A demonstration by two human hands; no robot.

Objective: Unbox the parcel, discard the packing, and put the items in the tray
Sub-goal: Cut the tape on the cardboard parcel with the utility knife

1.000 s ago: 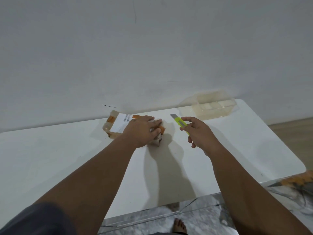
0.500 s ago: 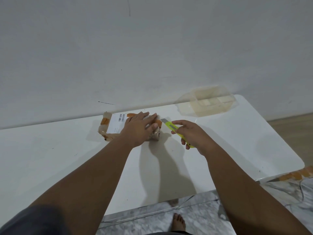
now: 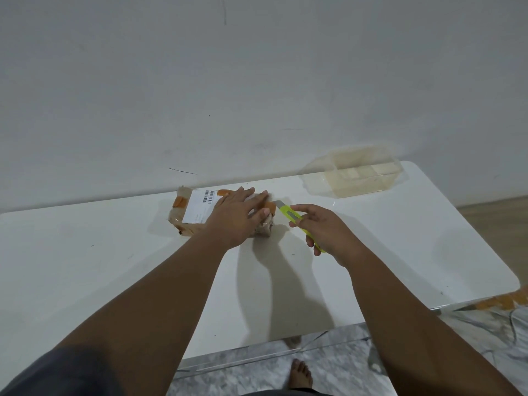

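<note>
A brown taped parcel [image 3: 188, 212] with a white shipping label and orange tape lies on the white table [image 3: 114, 267] near the wall. My left hand [image 3: 237, 215] presses flat on its right half, fingers spread, hiding that part. My right hand [image 3: 325, 232] grips a yellow-green utility knife [image 3: 294, 217], whose blade tip touches the parcel's right end by my left fingertips. A clear plastic tray [image 3: 363, 174] with dividers stands at the table's far right corner, apart from both hands.
The white wall rises just behind the table. The table's front edge and rounded right corner border a marble-patterned floor. A bare foot [image 3: 298, 374] shows below the front edge. Orange scraps [image 3: 503, 300] lie on the floor at right.
My right hand has carried the knife leftward, from apart from the parcel to its right end. My left hand stays pressed on the parcel.
</note>
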